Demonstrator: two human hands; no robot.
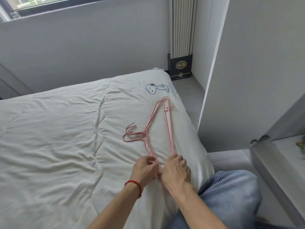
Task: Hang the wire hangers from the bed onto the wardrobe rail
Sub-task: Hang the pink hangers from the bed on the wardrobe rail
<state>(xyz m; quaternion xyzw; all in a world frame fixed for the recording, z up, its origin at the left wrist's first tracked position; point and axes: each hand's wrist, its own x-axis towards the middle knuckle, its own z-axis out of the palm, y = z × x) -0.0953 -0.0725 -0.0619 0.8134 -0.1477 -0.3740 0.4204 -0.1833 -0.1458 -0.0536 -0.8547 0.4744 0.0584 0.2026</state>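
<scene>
A stack of pink wire hangers lies flat on the white quilt of the bed, near its right edge, hooks pointing left. My left hand, with a red string on the wrist, pinches the near corner of the stack. My right hand grips the same near corner from the right side, fingers curled over the wires. The wardrobe rail is out of view.
A tall white wardrobe panel stands right of the bed, with an open door and hinge at the lower right. A dark box sits on the floor by the wall. My jeans-clad knee rests against the bed edge.
</scene>
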